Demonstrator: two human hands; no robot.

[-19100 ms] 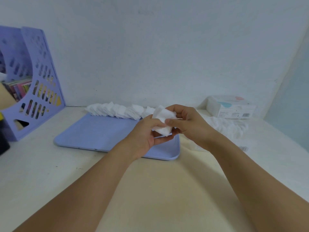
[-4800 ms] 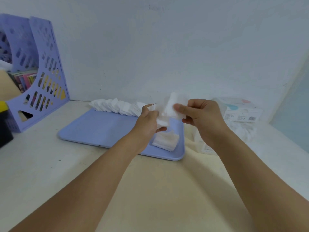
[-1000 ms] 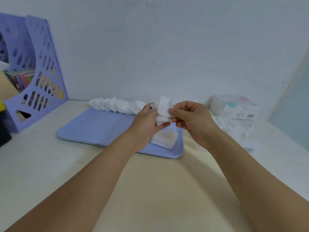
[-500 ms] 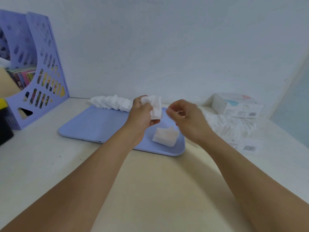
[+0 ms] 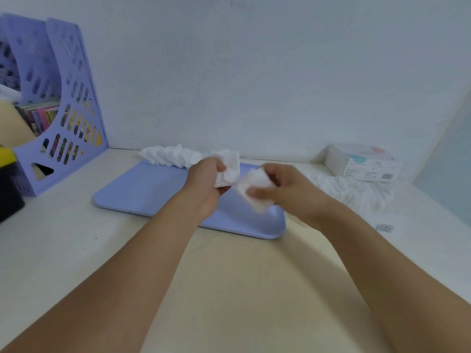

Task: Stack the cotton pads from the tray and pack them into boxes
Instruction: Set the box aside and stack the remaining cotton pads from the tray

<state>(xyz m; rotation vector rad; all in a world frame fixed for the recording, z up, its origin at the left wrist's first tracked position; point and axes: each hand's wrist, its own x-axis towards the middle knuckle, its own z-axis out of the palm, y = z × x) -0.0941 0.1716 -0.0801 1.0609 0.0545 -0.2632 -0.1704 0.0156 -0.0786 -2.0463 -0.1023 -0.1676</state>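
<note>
Hands: left (image 5: 204, 184), right (image 5: 283, 189), 1 pad wad (image 5: 229, 169) each.

I see pale plaster wall (image 5: 254, 72) behind, cream desk (image 5: 229, 289) below. Lilac file rack (image 5: 63, 110) with books at far left, black-yellow object (image 5: 9, 184) beside it. Soft, even light.

On the desk (image 5: 229, 289) the tray (image 5: 153, 192) lies mid-back with a row of cotton pads (image 5: 173, 156) along its far edge, the file rack (image 5: 63, 118) at the back-left corner, the box (image 5: 364, 163) at the back-right, loose pads (image 5: 351, 191) before it.
</note>
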